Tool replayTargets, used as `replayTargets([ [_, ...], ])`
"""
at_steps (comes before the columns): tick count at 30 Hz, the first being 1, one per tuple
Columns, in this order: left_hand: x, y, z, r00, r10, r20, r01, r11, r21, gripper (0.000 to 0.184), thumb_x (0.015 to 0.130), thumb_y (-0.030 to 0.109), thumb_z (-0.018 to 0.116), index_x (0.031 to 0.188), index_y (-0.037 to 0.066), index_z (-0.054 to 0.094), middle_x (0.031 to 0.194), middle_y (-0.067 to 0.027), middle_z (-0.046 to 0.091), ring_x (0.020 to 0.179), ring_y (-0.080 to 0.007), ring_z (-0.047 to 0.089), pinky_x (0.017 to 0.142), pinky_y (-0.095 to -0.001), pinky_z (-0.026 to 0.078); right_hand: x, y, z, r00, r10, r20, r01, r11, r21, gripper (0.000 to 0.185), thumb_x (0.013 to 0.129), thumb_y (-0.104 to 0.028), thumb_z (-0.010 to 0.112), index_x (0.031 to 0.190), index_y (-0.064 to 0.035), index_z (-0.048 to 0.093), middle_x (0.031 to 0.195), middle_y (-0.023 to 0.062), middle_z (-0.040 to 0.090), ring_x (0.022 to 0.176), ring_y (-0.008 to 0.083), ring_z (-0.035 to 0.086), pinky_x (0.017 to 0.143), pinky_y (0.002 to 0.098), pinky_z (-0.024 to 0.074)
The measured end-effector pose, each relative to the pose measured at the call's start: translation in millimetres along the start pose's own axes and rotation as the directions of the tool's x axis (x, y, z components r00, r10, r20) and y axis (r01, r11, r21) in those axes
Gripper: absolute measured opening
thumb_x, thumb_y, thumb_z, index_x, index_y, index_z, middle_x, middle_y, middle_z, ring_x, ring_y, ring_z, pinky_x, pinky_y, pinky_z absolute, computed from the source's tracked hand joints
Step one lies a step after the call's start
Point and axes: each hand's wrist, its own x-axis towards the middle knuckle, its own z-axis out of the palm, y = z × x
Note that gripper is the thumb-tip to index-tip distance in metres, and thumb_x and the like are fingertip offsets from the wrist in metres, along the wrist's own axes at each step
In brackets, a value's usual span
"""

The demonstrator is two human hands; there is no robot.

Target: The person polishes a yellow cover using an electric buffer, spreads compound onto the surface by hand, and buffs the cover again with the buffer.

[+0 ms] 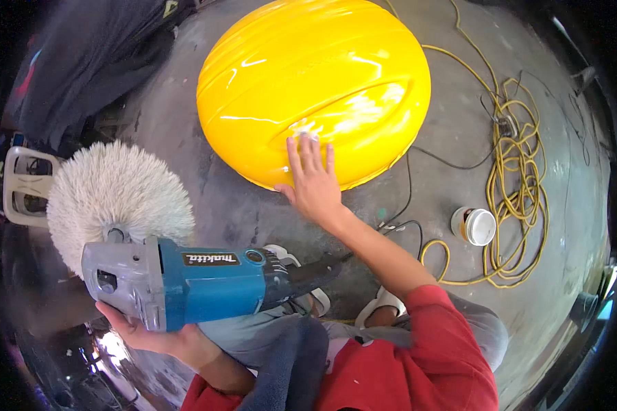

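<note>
My left hand [147, 337] is wrapped under the metal head of a blue Makita polisher [216, 288], holding it up on its side. A fluffy white wool pad [120, 198] is fitted to the tool and faces away from me. My right hand [314, 181] lies with fingers stretched out on the lower edge of a large, glossy yellow molded shell [308, 89]. A small whitish smear shows on the yellow surface just beyond its fingertips. The shell rests on the grey floor with its domed side up.
A yellow cord [521, 178] lies in loose coils on the right, with a thin black cable [452, 163] joining it. Beside the coils stands a white-lidded tub [478, 226]. A beige plastic stool [29, 185] and dark cloth [96, 61] are at the left.
</note>
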Motion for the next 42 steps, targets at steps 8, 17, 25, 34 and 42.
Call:
replayTargets([
  [8, 15, -40, -49, 0.864, 0.344, 0.368, -0.457, 0.841, 0.289, 0.105, 0.068, 0.033, 0.078, 0.147, -0.007, 0.021, 0.145, -0.0267, 0.031, 0.134, -0.0378, 0.035, 0.112, -0.0509, 0.028, 42, -22, 19, 0.994, -0.046, 0.097, 0.067, 0.971, -0.231, 0.084, 0.087, -0.054, 0.055, 0.147, -0.0024, 0.027, 0.137, 0.0193, 0.049, 0.132, 0.0344, 0.042, 0.112, 0.055, 0.0214],
  [17, 24, -37, -34, 0.973, 0.106, 0.204, -0.123, 0.99, 0.073, 0.1, 0.068, 0.03, 0.079, 0.145, -0.007, 0.027, 0.145, -0.0257, 0.033, 0.134, -0.0348, 0.036, 0.112, -0.0497, 0.028, -2, 48, -41, 0.988, 0.155, 0.002, -0.155, 0.988, -0.006, 0.082, 0.09, -0.051, 0.054, 0.143, 0.007, 0.028, 0.131, 0.0297, 0.049, 0.122, 0.0413, 0.049, 0.107, 0.0565, 0.0315],
  [25, 14, -41, -39, 0.821, 0.413, 0.394, -0.527, 0.814, 0.245, 0.082, 0.08, 0.027, 0.07, 0.144, -0.006, 0.031, 0.146, -0.0244, 0.034, 0.135, -0.034, 0.036, 0.112, -0.049, 0.03, 26, 120, -69, 0.959, 0.283, -0.021, -0.284, 0.957, -0.053, 0.067, 0.092, -0.047, 0.053, 0.125, 0.0107, 0.048, 0.117, 0.0312, 0.058, 0.112, 0.0416, 0.057, 0.103, 0.0547, 0.0371],
  [34, 12, 8, 3, 0.87, -0.478, 0.121, 0.486, 0.789, -0.375, 0.057, 0.095, 0.043, 0.046, 0.138, 0.006, 0.045, 0.136, -0.0128, 0.051, 0.121, -0.0298, 0.053, 0.103, -0.0459, 0.044, 53, 155, -118, 0.863, 0.436, 0.256, -0.489, 0.848, 0.204, 0.061, 0.093, -0.05, 0.05, 0.104, 0.0088, 0.06, 0.108, 0.0275, 0.064, 0.101, 0.0392, 0.062, 0.094, 0.0576, 0.0408],
  [42, 0, 5, 0, 0.913, -0.349, 0.211, 0.403, 0.854, -0.329, 0.055, 0.096, 0.044, 0.045, 0.139, 0.01, 0.045, 0.139, -0.011, 0.049, 0.122, -0.028, 0.052, 0.102, -0.0451, 0.044, 27, 64, -41, 0.934, 0.099, -0.342, -0.176, 0.964, -0.201, 0.063, 0.092, -0.047, 0.052, 0.115, 0.0107, 0.058, 0.116, 0.0267, 0.062, 0.107, 0.0377, 0.06, 0.102, 0.0539, 0.0359],
])
